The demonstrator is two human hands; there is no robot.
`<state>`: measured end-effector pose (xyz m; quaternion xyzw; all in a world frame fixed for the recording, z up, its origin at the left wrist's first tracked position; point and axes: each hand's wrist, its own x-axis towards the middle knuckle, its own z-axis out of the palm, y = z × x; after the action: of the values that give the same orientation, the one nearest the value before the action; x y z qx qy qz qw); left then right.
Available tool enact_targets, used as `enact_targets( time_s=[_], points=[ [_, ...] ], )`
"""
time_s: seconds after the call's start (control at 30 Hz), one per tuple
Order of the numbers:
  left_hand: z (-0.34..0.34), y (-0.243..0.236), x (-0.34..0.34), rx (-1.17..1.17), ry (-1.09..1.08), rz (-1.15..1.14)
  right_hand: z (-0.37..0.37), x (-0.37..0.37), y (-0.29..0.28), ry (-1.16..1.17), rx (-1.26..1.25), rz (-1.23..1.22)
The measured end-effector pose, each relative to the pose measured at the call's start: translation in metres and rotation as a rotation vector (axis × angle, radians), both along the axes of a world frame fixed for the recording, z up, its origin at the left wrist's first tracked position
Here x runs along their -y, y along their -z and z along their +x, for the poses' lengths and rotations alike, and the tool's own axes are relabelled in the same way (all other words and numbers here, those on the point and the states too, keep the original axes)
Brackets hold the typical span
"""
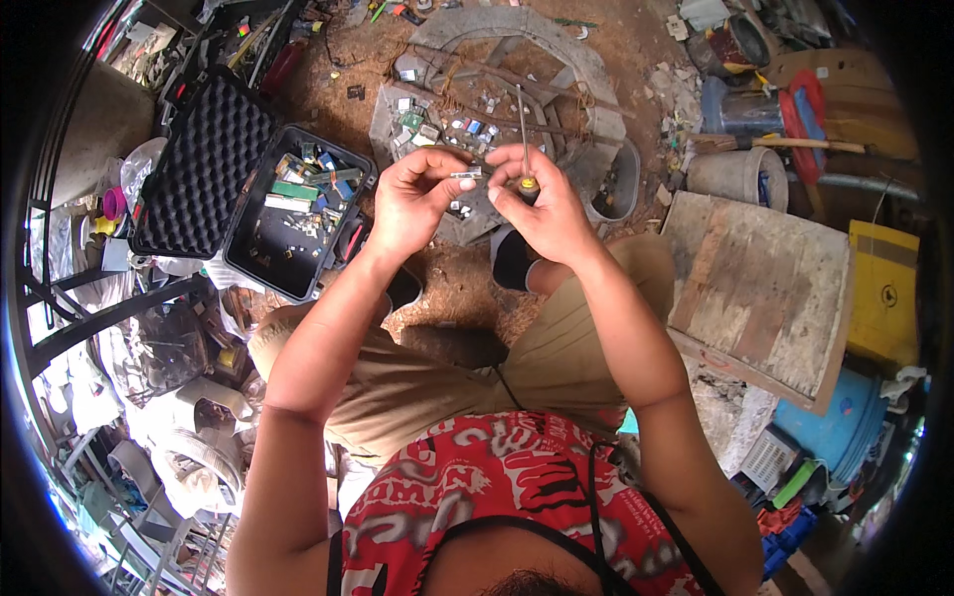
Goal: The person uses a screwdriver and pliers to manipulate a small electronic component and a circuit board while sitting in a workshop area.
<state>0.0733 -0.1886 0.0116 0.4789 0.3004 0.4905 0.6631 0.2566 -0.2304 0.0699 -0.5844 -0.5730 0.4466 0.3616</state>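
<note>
- Between the thumb and fingers of your left hand (409, 207), a small silvery metal part (465, 174) is pinched near the fingertips; its exact kind is too small to tell.
- Across from it, your right hand (550, 214) is curled around a screwdriver (528, 186) with a yellow-and-black handle, its long thin shaft pointing away from you. The thumb and fingers sit near the silvery part; whether they touch it, you cannot tell from this view.
- Below and beyond your hands, a rounded grey slab (592, 62) on the brown ground carries scattered small electronic scraps, among them a green circuit board piece (410, 120).
- At the slab's right edge stands a grey oval basin (634, 181).
- To your left lies an open black hard case (276, 234), its lid lined with egg-crate foam (214, 169); inside are a green strip (295, 190) and many small parts.
- To your right is a worn wooden panel (765, 288), with a yellow container (884, 293) and a blue plastic drum (843, 422) beyond it.
- Nearest you are your khaki shorts (397, 402) and red patterned top (477, 472).
</note>
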Motion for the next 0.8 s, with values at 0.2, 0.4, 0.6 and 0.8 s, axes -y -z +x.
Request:
enact_targets(
  time_s=[0.2,0.4,0.6,0.8],
  points=[
    [0.001,0.0,-0.007,-0.413,-0.194,0.382,0.024,-0.001,-0.034,-0.024,0.457,-0.039],
    [-0.002,0.014,-0.007,-0.546,-0.204,0.42,0.049,-0.013,-0.08,-0.043,0.508,0.126],
    [0.001,0.043,-0.008,-0.785,-0.216,0.468,0.046,-0.01,-0.075,-0.114,0.509,0.273],
    [0.001,0.055,-0.007,-0.837,-0.211,0.415,0.034,-0.016,-0.063,-0.057,0.274,0.3]
  ],
)
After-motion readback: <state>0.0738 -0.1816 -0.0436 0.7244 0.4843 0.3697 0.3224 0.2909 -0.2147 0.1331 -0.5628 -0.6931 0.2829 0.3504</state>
